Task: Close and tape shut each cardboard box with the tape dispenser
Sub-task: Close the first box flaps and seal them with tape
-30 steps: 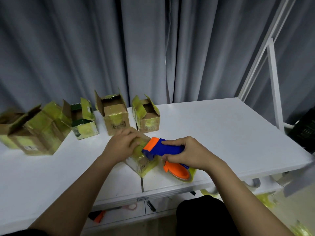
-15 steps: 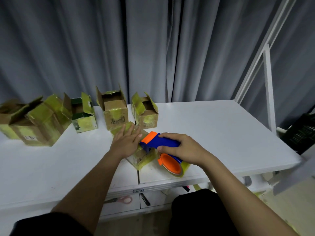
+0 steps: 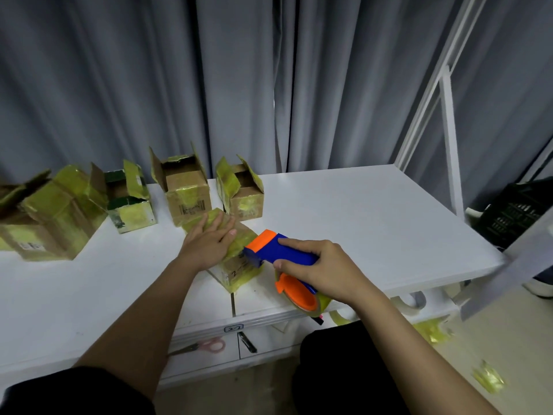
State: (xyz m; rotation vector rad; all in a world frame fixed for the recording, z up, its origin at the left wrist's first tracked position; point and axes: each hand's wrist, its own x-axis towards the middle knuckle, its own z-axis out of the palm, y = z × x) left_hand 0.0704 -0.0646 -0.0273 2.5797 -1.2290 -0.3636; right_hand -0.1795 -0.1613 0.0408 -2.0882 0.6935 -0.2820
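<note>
A small cardboard box (image 3: 236, 269) wrapped in yellow tape stands near the front edge of the white table (image 3: 359, 223), its flaps closed. My left hand (image 3: 209, 239) lies flat on its top with straight fingers. My right hand (image 3: 320, 268) grips the blue handle of the blue and orange tape dispenser (image 3: 281, 253). The dispenser's orange nose touches the box's right upper edge. Its tape roll (image 3: 302, 298) hangs over the table's front edge.
Several open boxes stand in a row at the back left, among them a brown one (image 3: 187, 190), a smaller one (image 3: 242, 190) and a green-printed one (image 3: 128, 199). Pink scissors (image 3: 206, 345) lie on a lower shelf. A white frame (image 3: 449, 121) rises at the right.
My left hand has flattened out on the box top, fingers now straight. The dispenser stays against the box's right side. The head camera has shifted a little.
</note>
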